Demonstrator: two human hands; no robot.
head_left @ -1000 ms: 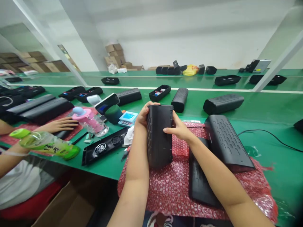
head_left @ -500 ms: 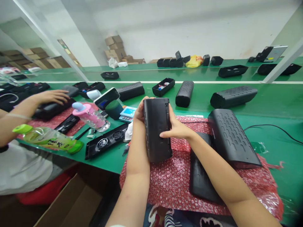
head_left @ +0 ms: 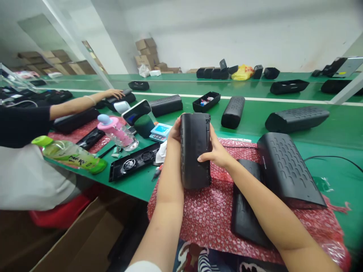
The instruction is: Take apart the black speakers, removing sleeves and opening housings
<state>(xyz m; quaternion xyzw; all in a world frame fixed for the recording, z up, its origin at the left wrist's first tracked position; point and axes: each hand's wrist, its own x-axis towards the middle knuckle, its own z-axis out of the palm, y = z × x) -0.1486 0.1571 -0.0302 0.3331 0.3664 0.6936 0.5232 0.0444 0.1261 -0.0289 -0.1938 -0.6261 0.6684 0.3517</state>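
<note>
Between both hands a black speaker housing (head_left: 195, 151) is held upright above the red bubble wrap (head_left: 204, 215). My left hand (head_left: 175, 130) wraps round its left side near the top; part of its fingers is hidden behind the housing. My right hand (head_left: 217, 151) grips the right edge, thumb pressed on the face towards me, the other fingers behind. Right of my hands, a large black speaker housing with a scale pattern (head_left: 292, 170) lies on the wrap. Beside it a flat black panel (head_left: 249, 211) lies partly under my right forearm.
A co-worker's hand (head_left: 115, 93) rests on a black housing at the left. Nearer stand a green-labelled bottle (head_left: 70, 155), a pink-lidded bottle (head_left: 119, 132), a phone (head_left: 137, 112) and a panel with two round drivers (head_left: 133, 162). More housings (head_left: 296, 119) lie along the green bench. A black cable (head_left: 331, 158) runs right.
The view has shifted slightly left, so most things appear further right. My hands keep the same hold on the housing. The co-worker's arm has reached farther forward across the bench.
</note>
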